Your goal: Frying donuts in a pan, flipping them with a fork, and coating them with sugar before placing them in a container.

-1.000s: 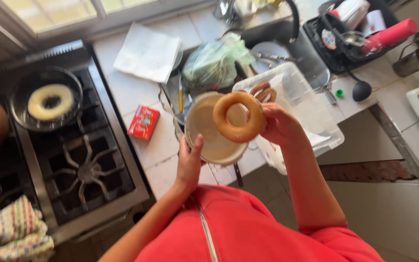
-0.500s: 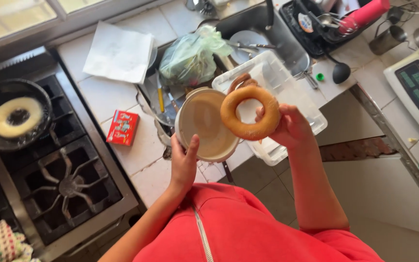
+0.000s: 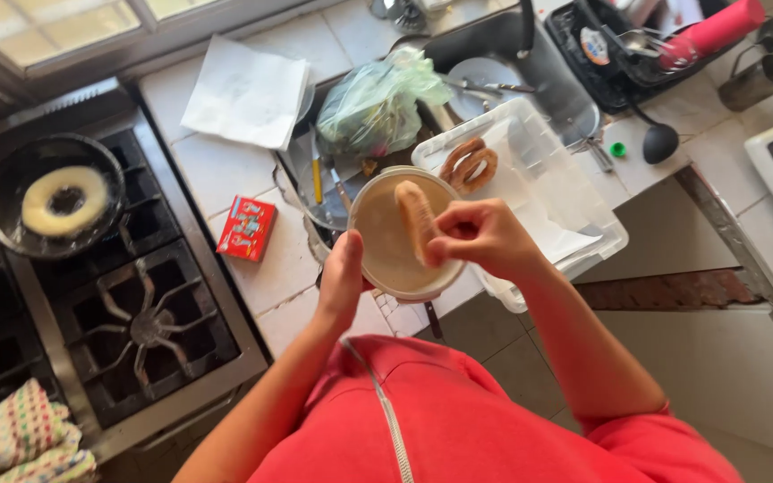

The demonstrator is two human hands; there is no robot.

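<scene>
Lowered since half a second ago, the fried dough ring (image 3: 415, 220) is now turning edge-on and dipping into the round bowl of pale glaze (image 3: 386, 259), so the coating seems to be under way. Going from big to small: the stove (image 3: 145, 331) is sitting at the left, its black pan (image 3: 11, 234) frying another ring (image 3: 65, 200); the white plastic tub (image 3: 565, 192) is holding finished rings on the worktop (image 3: 266, 273) to the right, touching the bowl's far side. The right hand (image 3: 485, 237) is pinching the ring with fingers closed on it; the left hand (image 3: 342, 284) is steadying the bowl's near rim, curled against it. A small red box (image 3: 246, 229) is lying just left.
</scene>
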